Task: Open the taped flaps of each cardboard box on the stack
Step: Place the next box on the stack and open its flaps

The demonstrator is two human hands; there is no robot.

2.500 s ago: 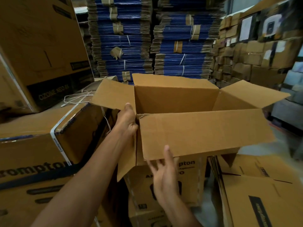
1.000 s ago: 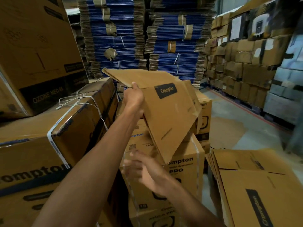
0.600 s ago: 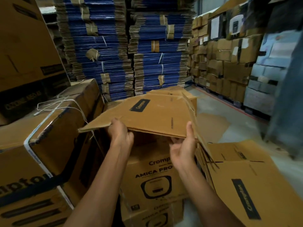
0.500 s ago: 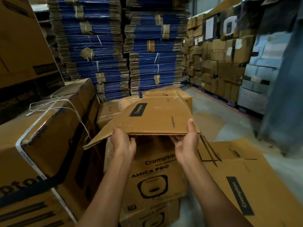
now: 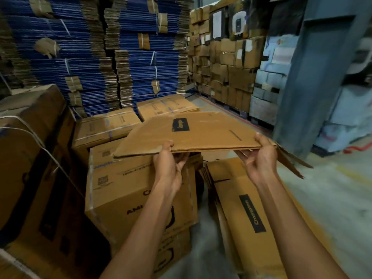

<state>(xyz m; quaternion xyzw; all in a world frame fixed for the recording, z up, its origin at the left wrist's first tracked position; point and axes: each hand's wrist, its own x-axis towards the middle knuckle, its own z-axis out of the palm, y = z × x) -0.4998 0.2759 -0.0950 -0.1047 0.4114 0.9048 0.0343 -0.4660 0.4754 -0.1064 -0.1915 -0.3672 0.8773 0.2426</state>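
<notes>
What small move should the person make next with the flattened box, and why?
Probably lower the flattened box rightward onto the pile of flattened boxes. The left hand and right hand grip its near edge, holding it level in the air, and that pile lies just below its right end.

A: Where's the flattened box (image 5: 201,131)?

B: In the air, about level. It's brown, with a black label on top. The left hand (image 5: 169,164) and right hand (image 5: 261,160) pinch its near edge, and loose flaps droop off its right end.

A: And the stack?

B: Right beneath. The upper box (image 5: 128,188) is closed, with clear tape down its left corner and black print on the front. It sits on a lower box (image 5: 173,248). Two closed boxes stand behind it, one to the left (image 5: 104,125) and one to the right (image 5: 167,107). A pile (image 5: 251,208) of flattened ones lies on the floor (image 5: 332,198), just right of the stack.
</notes>
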